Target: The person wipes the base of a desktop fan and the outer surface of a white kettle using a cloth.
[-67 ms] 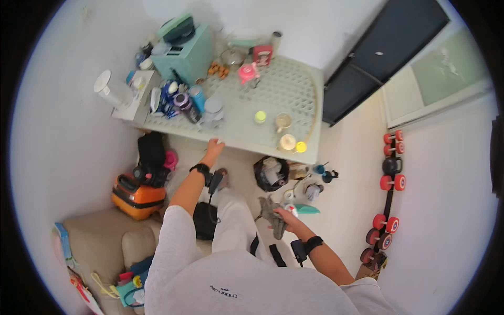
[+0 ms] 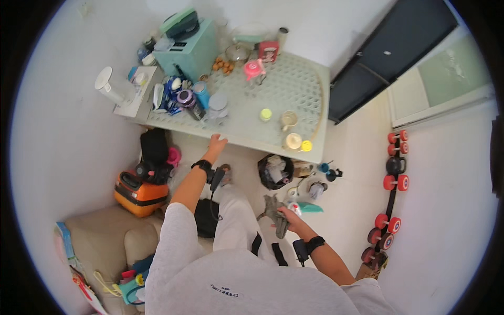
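My right hand [image 2: 287, 216] is closed on a crumpled grey cloth [image 2: 274, 210], which hangs beside my right leg above the floor. My left hand [image 2: 214, 147] reaches forward to the near edge of the pale green table [image 2: 247, 126]. Its fingers are apart and hold nothing; I cannot tell whether they touch the edge. Closest to it on the tabletop are a clear jar with a pale lid [image 2: 218, 104], a dark bottle with a purple cap [image 2: 190, 101] and a blue can [image 2: 200, 92]. Farther right sit a yellow-lidded jar [image 2: 265, 114], a glass mug [image 2: 289, 119] and a cream-coloured cup [image 2: 293, 140].
A black-lined bin [image 2: 274, 176] stands below the table's front edge, with bottles and a green bag [image 2: 310, 207] on the floor nearby. An orange case [image 2: 140, 194] and a beige sofa [image 2: 97, 231] are at left. Red dumbbells [image 2: 391, 182] line the right wall.
The whole view has shifted slightly, so the table and room appear a little farther right. My right hand keeps hold of the cloth, and my left hand stays by the table edge.
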Demonstrator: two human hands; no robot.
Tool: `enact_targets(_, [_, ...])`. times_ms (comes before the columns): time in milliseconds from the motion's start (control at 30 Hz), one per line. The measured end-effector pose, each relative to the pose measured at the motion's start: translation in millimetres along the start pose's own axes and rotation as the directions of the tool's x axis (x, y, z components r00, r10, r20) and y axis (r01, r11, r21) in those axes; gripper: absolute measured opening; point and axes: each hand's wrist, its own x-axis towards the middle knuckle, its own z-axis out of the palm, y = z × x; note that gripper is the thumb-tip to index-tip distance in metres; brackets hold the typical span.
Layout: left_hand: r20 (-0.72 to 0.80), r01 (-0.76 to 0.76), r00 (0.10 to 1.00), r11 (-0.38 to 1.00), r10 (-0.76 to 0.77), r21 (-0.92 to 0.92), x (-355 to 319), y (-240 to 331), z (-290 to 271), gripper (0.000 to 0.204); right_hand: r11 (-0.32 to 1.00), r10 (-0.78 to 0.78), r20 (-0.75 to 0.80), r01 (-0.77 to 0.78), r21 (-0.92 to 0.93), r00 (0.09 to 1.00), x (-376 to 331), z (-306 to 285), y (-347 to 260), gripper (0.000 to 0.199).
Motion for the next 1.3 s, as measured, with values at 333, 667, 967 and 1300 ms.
enact_targets(333, [0.01, -0.068, 0.998, 0.998, 0.068, -0.006, 126, -28, -36, 0.081, 0.973, 0.066, -0.054, -0.052, 0.224, 0.996, 108, 106, -43, 0.03])
enact_targets(667, [0.011, 0.041, 0.999, 0.993, -0.043, 0.111, 152, -48, -30, 0.066, 0.973, 0.049, 0.019, -0.052, 0.226, 0.999, 131, 155, -71, 0.034])
enact_targets(967, [0.032, -0.078, 0.996, 0.992, 0.082, -0.095, 115, -6, -11, 0.05, 0.975, -0.059, -0.049, 0.068, 0.21, 0.997, 113, 122, -100, 0.032])
enact_targets(1300, [0.023, -0.52, 0.854, 0.854, 0.52, 0.007, -70, 159, -63, 0.046, 0.626, -0.78, -0.112, 0.769, -0.128, 0.616, -20, 171, -233, 0.037])
